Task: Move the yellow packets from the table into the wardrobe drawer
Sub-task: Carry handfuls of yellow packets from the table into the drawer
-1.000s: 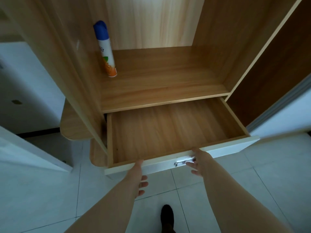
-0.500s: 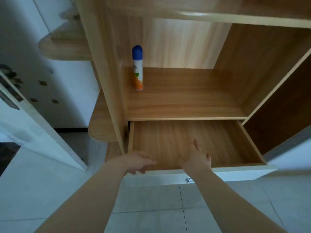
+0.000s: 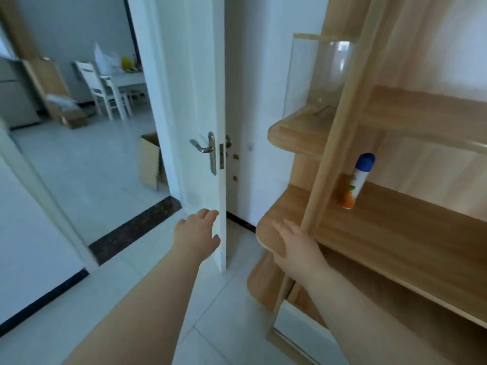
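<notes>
1. Head view, nearest: the left hand [image 3: 196, 234] and the right hand [image 3: 296, 246], two in all, both bare. Each has its fingers loosely straight and apart from any object; neither carries a packet.
2. The right hand lies over the rounded corner shelf [image 3: 284, 206] of the wardrobe [image 3: 329, 154]; whether it rests on the wood cannot be told. The drawer cannot be made out for certain.
3. The left hand's fingertips reach the free edge of the white door [image 3: 189, 88], which stands open. One lever handle [image 3: 201, 147] shows on its near face.
4. One spray can [image 3: 355, 180], blue-capped, stands upright on the wardrobe shelf, right of both hands.
5. Beyond the door, one cardboard box [image 3: 149, 159] sits on the floor, against the door's far side.
6. Farthest, through the doorway and far left of both hands: one white table [image 3: 130, 79] with at least two white chairs [image 3: 101, 85].
7. On that table is a yellow patch [image 3: 126, 63], probably the yellow packets. It is too small and blurred to count or to give a long axis.
8. Governing relation: the packets lie ahead and to the left, well apart from both hands, in the next room. The left hand is the nearer, and the door edge stands between the two hands.
</notes>
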